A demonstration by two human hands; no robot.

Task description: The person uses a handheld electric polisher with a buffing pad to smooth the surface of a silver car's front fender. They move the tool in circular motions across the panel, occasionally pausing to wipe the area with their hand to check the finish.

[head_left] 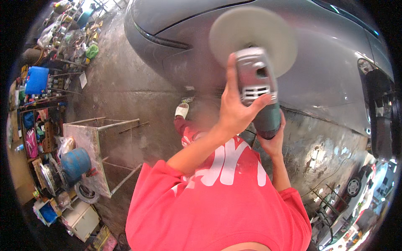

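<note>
The grey car (331, 71) is filling the upper area, its smooth side running rightward from the pad (234, 37) and leaving room that way; a dark trim strip (169, 42) is ending near the pad's left. Below the car's lower edge, floor (138, 96) is stretching left toward a table (88, 183). The polisher (255, 79) is crossing that edge in view, its pad lying over the car's side, blurred, contact being hidden. Its long axis is running away from the person, head tilting slightly left, dark rear end pointing back toward the red shirt (188, 213). The left hand (236, 111) is gripping the body, fingers reaching forward, thumb lying across; the right hand (274, 145) is cupping the rear end, fingers curling round its right side.
</note>
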